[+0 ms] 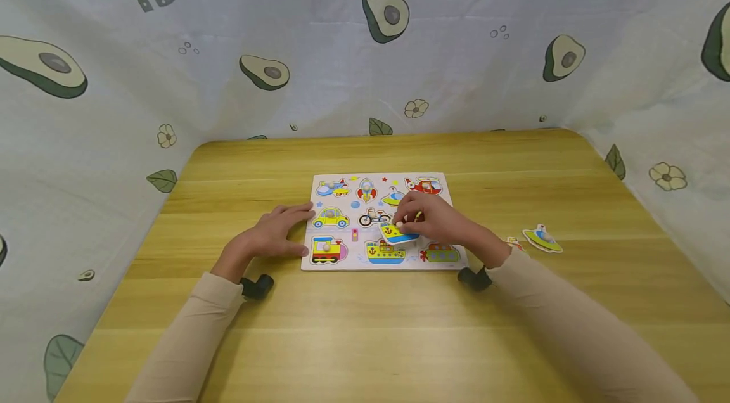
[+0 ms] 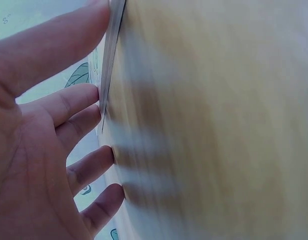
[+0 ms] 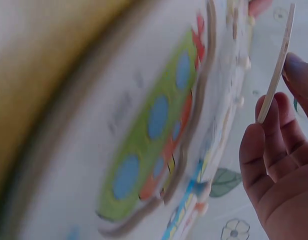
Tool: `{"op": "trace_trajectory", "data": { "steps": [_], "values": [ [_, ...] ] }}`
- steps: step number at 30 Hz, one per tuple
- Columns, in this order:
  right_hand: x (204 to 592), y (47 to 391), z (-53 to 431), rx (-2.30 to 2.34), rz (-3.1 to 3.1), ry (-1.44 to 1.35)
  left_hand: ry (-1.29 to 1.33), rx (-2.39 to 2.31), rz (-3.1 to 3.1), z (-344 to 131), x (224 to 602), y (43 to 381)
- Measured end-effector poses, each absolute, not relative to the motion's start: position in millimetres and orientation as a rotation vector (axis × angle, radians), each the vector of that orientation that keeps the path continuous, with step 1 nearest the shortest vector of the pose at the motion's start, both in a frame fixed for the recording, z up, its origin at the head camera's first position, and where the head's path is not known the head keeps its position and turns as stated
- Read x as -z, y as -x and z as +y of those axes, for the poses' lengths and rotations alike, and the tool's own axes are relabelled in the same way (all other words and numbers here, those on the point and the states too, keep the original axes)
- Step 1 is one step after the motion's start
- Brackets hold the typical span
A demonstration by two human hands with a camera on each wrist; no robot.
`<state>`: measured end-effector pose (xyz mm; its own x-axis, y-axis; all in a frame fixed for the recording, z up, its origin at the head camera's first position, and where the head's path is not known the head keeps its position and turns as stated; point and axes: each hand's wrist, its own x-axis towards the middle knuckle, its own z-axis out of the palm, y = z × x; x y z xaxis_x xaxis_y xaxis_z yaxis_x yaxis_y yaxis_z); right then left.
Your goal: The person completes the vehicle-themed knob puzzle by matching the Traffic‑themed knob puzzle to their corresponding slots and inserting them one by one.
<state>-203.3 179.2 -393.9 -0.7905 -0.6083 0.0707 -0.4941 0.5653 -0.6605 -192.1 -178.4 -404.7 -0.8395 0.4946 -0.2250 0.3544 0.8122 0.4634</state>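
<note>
My right hand (image 1: 430,216) pinches a ship puzzle piece (image 1: 395,233) and holds it tilted above the peg puzzle board (image 1: 355,255). In the right wrist view the piece (image 3: 277,67) appears edge-on between thumb and fingers. Just below it on the board lies the printed ship (image 1: 385,253). Beside that is the green submarine picture (image 3: 156,117), with no knob on it. My left hand (image 1: 278,230) has its fingers spread and touches the board's left edge; its thumb meets the board edge (image 2: 113,50) in the left wrist view.
A flying saucer piece (image 1: 544,239) lies on the wooden table (image 1: 365,327) to the right. Next to it, another piece (image 1: 514,243) is partly hidden by my right forearm. Knobbed pieces, such as the car (image 1: 331,218) and train (image 1: 327,249), sit in the board.
</note>
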Motion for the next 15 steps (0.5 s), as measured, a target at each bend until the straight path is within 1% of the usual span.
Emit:
{"op": "trace_trajectory", "data": {
  "steps": [8, 15],
  "values": [
    [397.7, 181.6, 160.5, 0.975, 2.619, 0.926, -0.649, -0.588, 2.661, -178.6, 404.6, 191.8],
    [405.7, 172.4, 153.5, 0.922, 2.632, 0.896, -0.639, -0.596, 2.657, -178.5, 404.2, 191.6]
  ]
}}
